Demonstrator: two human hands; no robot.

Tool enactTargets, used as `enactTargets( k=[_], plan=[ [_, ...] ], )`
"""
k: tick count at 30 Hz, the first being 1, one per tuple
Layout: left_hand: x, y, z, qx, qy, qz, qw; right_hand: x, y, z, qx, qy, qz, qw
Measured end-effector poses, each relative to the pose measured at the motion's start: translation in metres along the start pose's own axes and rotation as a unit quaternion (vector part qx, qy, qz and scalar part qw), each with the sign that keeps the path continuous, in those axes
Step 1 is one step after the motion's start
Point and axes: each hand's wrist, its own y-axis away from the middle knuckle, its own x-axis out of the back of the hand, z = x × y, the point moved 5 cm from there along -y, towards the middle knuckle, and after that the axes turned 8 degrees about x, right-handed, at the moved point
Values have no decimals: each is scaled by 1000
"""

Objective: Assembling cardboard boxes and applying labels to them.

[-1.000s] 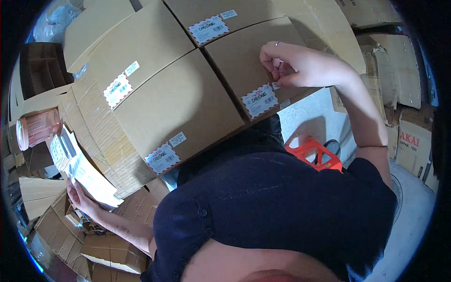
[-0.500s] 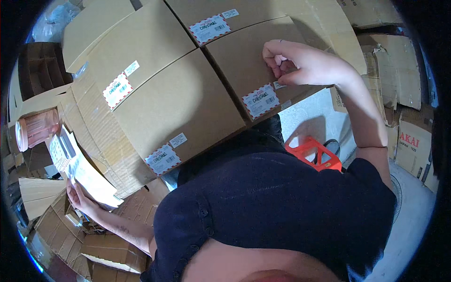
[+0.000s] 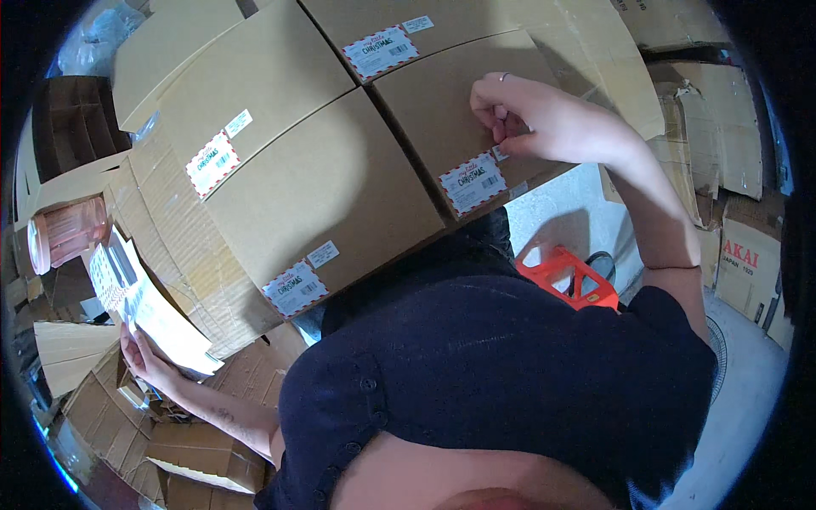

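Note:
My right hand rests over the near right cardboard box, its fingers curled in with nothing visible between them. Its thumb side partly covers a small white sticker. Beside that sticker is a larger label with a red-and-white border. Down at the left, my left hand grips the lower edge of a stack of label sheets. Another closed cardboard box lies in the near middle, with a bordered label and a small white sticker at its near left corner.
Two more labelled boxes, one at the far left and one at the far right, adjoin these. A pink-tinted clear jar stands by the sheets. A red plastic stool is below right; a divided dark box stands far left.
My right hand has shifted slightly left and down, with its thumb side still over the small sticker. The left hand and the sheets stay in place.

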Motion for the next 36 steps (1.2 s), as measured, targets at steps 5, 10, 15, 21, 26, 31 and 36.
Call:
enactTargets(
  k=[5, 10, 15, 21, 26, 31, 36],
  plan=[
    [0, -4, -3, 9, 1, -5, 1000, -8, 6, -12, 12, 154, 26, 988],
    [-2, 1, 19, 14, -131, -10, 991, 16, 18, 10, -69, 261, 64, 961],
    [-26, 39, 87, -179, -431, 67, 882, 0, 36, 21, -8, 209, 195, 958],
    [-191, 145, 130, -91, -291, -196, 932, -7, 77, 84, -67, 179, 390, 901],
    [-189, 181, 144, 154, 165, -201, 953, -31, 75, 80, -88, -220, 386, 892],
    [-123, 164, 137, -70, 143, -84, 984, -45, 68, 58, 4, -232, 400, 887],
    [-270, 205, 216, 97, 74, -359, 925, -65, 70, 58, 94, -297, 452, 836]
  ],
)
